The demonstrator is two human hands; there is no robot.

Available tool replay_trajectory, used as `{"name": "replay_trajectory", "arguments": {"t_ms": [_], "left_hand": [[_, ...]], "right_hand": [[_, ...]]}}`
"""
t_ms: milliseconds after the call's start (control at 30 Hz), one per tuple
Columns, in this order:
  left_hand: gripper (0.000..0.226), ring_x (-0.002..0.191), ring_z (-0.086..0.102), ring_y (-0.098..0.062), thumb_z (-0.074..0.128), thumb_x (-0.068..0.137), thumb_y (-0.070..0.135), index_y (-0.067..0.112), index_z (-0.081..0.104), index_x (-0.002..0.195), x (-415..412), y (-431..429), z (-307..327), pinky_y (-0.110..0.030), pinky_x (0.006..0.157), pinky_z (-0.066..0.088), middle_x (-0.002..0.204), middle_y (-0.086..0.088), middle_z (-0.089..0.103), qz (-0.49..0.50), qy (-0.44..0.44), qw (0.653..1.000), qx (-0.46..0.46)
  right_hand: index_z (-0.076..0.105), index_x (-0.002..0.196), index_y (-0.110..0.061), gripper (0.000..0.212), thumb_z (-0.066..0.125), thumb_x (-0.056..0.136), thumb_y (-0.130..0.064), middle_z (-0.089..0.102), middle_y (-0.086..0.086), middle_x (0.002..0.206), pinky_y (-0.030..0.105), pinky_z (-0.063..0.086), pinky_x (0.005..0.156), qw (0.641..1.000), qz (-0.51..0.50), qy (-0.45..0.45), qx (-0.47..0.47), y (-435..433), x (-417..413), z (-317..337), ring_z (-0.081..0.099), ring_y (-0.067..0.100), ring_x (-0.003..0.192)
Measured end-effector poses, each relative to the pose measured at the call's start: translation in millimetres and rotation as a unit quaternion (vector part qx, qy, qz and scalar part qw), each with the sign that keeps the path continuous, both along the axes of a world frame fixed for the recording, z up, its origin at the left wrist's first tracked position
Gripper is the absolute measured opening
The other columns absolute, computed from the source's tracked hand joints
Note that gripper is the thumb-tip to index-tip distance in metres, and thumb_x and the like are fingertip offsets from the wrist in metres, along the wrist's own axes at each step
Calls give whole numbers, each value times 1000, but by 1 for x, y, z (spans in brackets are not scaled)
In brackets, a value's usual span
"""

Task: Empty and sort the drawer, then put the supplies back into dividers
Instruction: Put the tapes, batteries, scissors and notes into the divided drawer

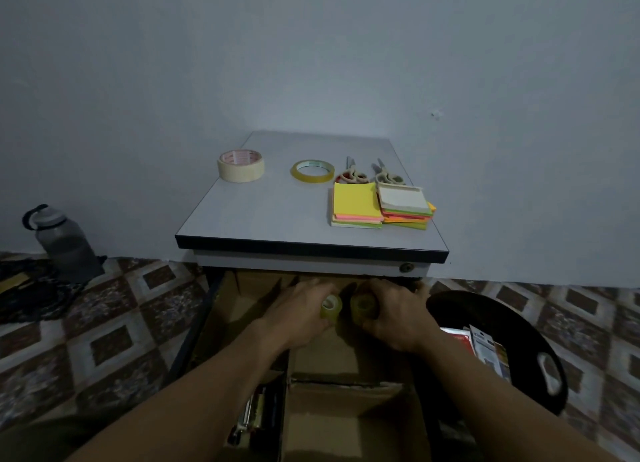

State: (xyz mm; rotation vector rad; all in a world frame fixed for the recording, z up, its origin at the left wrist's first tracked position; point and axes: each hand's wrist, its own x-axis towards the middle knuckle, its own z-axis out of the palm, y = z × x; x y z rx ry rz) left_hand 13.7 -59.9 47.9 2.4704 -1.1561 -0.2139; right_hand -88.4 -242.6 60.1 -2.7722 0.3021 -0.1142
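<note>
A grey worktop is being seen against a pale blue-grey wall, above a patterned tile floor. On it a masking tape roll, a thin clear tape roll, two pairs of scissors and two stacks of sticky notes are being kept, the scissors just behind the notes. Below its front edge the drawer is being left pulled out, fitted with cardboard dividers. Over its far middle part two small tape rolls are being gripped side by side, nearly touching. The left small roll is being clasped in the curled fingers of the left hand, and the right small roll in those of the right hand. Pens are being stored in the near left compartment, well apart from both hands. Packets are being carried on a black round tray at the right, and a dark bottle is being left standing on the floor at the left.
</note>
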Motion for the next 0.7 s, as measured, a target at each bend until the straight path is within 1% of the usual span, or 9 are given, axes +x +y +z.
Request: {"name": "replay_trajectory", "arguments": {"t_ms": [67, 133, 200, 267, 333, 400, 500, 600, 700], "left_hand": [[48, 128, 47, -20, 65, 93, 27, 29, 48, 137, 0, -3, -2, -44, 111, 31, 137, 1, 51, 1, -27, 999, 44], [50, 127, 48, -23, 62, 94, 26, 28, 45, 140, 0, -6, -4, -52, 113, 28, 137, -1, 53, 6, -52, 995, 81], [56, 125, 50, -25, 62, 94, 27, 27, 39, 144, 0, -8, -4, -54, 114, 28, 136, -2, 55, 12, -54, 994, 96], [60, 122, 52, -26, 63, 93, 28, 26, 36, 146, 0, -11, -4, -53, 114, 28, 132, -4, 58, 18, -62, 991, 113], [61, 120, 54, -26, 65, 92, 30, 26, 36, 145, 1, -12, -3, -51, 112, 31, 129, -5, 59, 21, -67, 990, 126], [61, 117, 55, -26, 68, 89, 32, 25, 39, 142, 2, -13, -2, -50, 109, 35, 127, -5, 60, 17, -72, 988, 134], [59, 116, 56, -25, 71, 87, 36, 24, 43, 137, 1, -12, -1, -47, 105, 40, 127, -4, 60, 3, -71, 989, 126], [55, 117, 54, -23, 69, 89, 36, 24, 44, 137, 0, -9, 0, -43, 98, 44, 131, -2, 57, -9, -58, 994, 96], [49, 119, 50, -20, 65, 91, 34, 23, 45, 135, 1, -5, 2, -36, 92, 43, 134, -1, 53, -19, -39, 996, 76]], "right_hand": [[49, 120, -35, 41, 62, 84, -51, 60, -8, 124, 56, 29, 111, 1000, 7, 11, -4, -1, 4, -3, 58, 16, 114], [49, 122, -33, 41, 61, 87, -50, 63, -6, 122, 52, 29, 112, 999, 8, 30, -32, -1, 7, -6, 61, 18, 112], [47, 127, -30, 44, 60, 90, -49, 65, -3, 119, 45, 32, 110, 997, 7, 44, -62, -1, 10, -6, 62, 19, 109], [45, 131, -25, 47, 59, 92, -46, 65, 0, 118, 37, 42, 101, 995, 11, 57, -85, 0, 11, -6, 63, 19, 105], [43, 133, -22, 47, 58, 94, -43, 65, 2, 114, 33, 48, 93, 993, 16, 68, -100, 0, 12, -7, 63, 19, 100], [42, 133, -22, 47, 58, 94, -42, 64, 2, 112, 38, 46, 99, 991, 16, 77, -108, 1, 12, -9, 62, 19, 100], [43, 133, -26, 46, 56, 92, -43, 62, -1, 119, 53, 28, 113, 991, 8, 75, -114, 1, 10, -12, 59, 20, 111], [45, 133, -31, 42, 54, 94, -43, 55, -5, 133, 56, 29, 113, 996, 15, 49, -72, 1, 5, -15, 52, 19, 124], [46, 131, -33, 39, 53, 95, -44, 52, -8, 135, 54, 33, 110, 999, 24, 20, -32, 1, -2, -14, 49, 17, 126]]}}
